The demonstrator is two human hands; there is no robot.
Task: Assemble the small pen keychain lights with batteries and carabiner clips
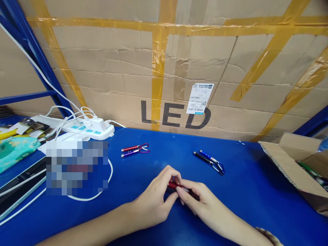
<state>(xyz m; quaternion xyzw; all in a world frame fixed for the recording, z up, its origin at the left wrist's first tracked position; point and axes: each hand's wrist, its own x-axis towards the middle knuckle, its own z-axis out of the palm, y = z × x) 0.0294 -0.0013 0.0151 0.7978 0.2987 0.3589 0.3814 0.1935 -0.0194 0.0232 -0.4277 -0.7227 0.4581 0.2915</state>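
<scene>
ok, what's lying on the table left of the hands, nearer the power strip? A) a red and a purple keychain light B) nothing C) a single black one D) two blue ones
A: a red light and a purple light lie side by side near the power strip; the black and blue pair lies to the right, and both hands, left hand and right hand, hold another red light.

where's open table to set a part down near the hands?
Bare blue table between the right hand and the cardboard box. Another patch between the red and purple pair and the blue and black pair. Crowded left: power strip, white cable, papers.
</scene>
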